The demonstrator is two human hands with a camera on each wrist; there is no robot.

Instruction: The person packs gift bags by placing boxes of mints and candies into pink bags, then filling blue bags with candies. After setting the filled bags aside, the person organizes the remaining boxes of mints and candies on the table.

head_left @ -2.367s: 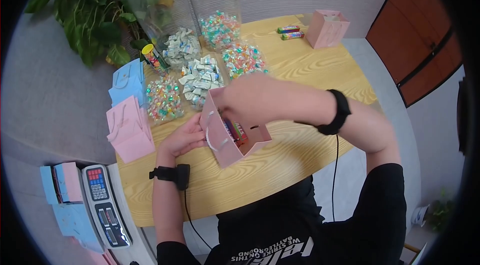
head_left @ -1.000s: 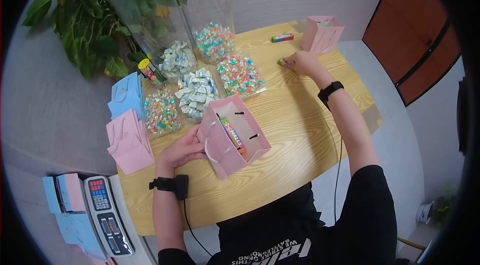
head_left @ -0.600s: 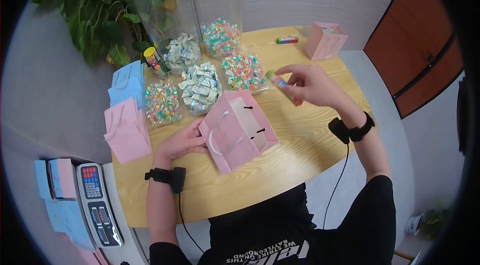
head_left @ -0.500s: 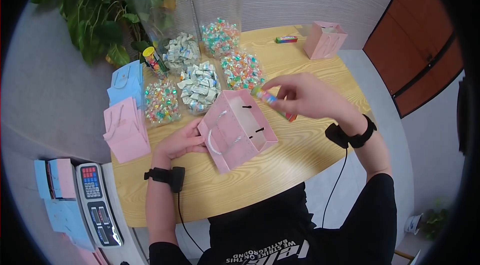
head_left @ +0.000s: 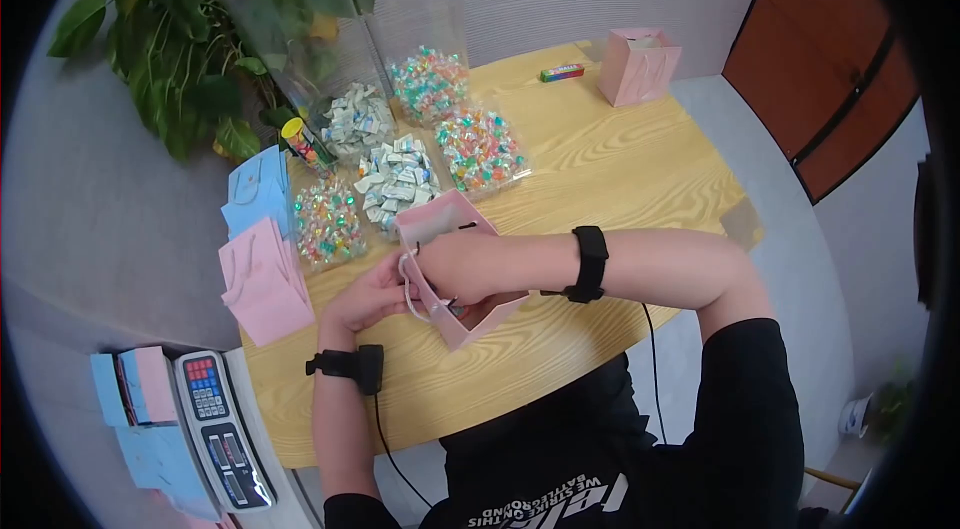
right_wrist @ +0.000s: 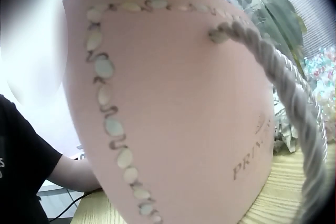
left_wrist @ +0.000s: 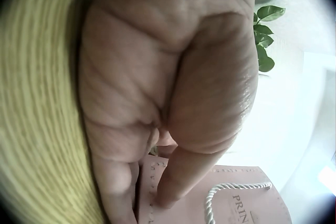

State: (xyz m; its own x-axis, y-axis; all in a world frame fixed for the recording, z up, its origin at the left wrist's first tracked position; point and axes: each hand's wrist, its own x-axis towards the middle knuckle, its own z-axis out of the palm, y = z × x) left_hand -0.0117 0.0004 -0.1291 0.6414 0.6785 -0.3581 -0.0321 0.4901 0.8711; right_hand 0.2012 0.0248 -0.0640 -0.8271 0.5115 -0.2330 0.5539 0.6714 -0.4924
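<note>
A pink paper gift bag [head_left: 456,331] with white rope handles leans on the table in front of the person, its mouth tilted up to the right. The left hand [head_left: 366,299] holds its lower left side; in the left wrist view the thumb presses the printed panel [left_wrist: 273,205]. Inside the bag's mouth is the right hand [head_left: 462,265], its fingers hidden behind the wall. A sliver of colourful candy packaging [head_left: 458,310] shows below that hand. From the right wrist, the bag's outer panel [right_wrist: 178,103] fills most of the view.
Heaps of wrapped candies [head_left: 480,146] and white packets [head_left: 397,179] lie in clear containers. Folded pink bags [head_left: 265,284] and blue bags [head_left: 255,187] lie left. Another pink bag [head_left: 638,69] stands at the far right beside a Halls candy stick [head_left: 562,73]. A scale [head_left: 222,434] sits left.
The right hand took one Halls candy stick from the far right, carried it back to the bag and went into the mouth with it. The left hand stays on the bag.
</note>
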